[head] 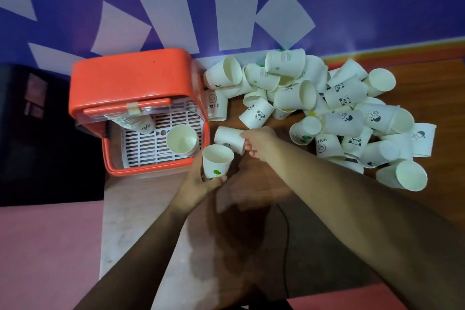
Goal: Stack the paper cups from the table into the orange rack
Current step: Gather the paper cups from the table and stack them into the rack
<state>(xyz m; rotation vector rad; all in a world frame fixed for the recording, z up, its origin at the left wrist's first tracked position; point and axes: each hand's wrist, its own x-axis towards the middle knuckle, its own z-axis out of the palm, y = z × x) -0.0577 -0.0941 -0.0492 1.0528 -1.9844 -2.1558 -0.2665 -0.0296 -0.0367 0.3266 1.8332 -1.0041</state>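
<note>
The orange rack (130, 75) stands at the table's left end, with a white slatted tray (146, 143) inside. A stack of nested cups (130, 122) leans in its back and one upright cup (181, 139) stands at its right. My left hand (198, 184) grips an upright paper cup (217, 162) with a green mark, just in front of the rack's right corner. My right hand (259, 142) grips a second cup (229, 138) lying on its side next to the rack. A heap of several loose paper cups (327, 108) covers the table to the right.
The wooden table (432, 88) runs to the right, with a blue and white wall (226, 7) behind it. A dark cabinet (37, 121) sits left of the rack. A thin black cable (286, 246) lies on the surface near my arms.
</note>
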